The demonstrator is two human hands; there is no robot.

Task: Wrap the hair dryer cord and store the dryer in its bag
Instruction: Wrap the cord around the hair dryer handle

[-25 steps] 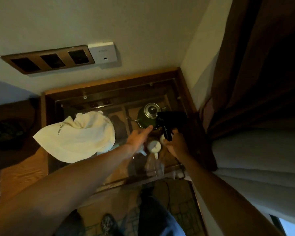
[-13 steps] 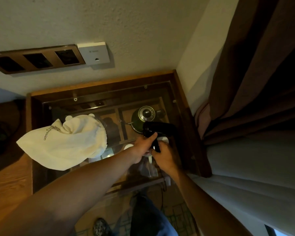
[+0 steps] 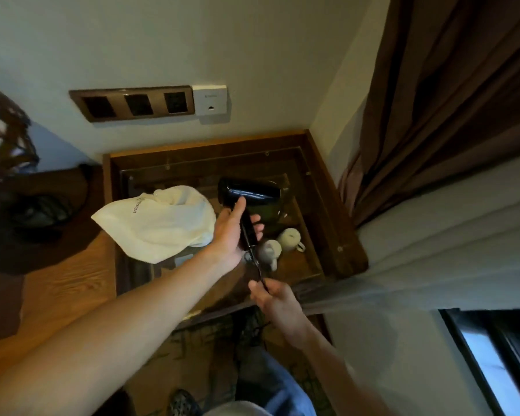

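Change: since 0.5 s ago the hair dryer (image 3: pixel 248 192) has passed from the right hand to the left hand (image 3: pixel 230 235), and the right hand (image 3: pixel 272 298) has dropped lower and nearer the person, onto the cord (image 3: pixel 254 259).
Left hand: fingers wrapped around the dryer's handle, thumb up against the underside of the barrel; it holds the dryer above the glass-topped table (image 3: pixel 336 205).
Right hand: closed around the cord a little below the handle; the cord runs straight and thin between the 2 hands.
Dryer: black, glossy, barrel lying level, handle pointing down toward the person.
Bag: a cream cloth bag (image 3: pixel 159 222) with dark lettering lies crumpled on the left part of the table, just beside the left hand; the dryer is outside it.
Under the glass: 2 pale mugs (image 3: pixel 288 240) near the handle, and what may be a green kettle behind the dryer, though it is mostly hidden.
Wall: a brown 3-socket panel (image 3: pixel 132 103) with a white plate (image 3: pixel 210 99) touching its right end.
Right side: brown curtain (image 3: pixel 448 85).
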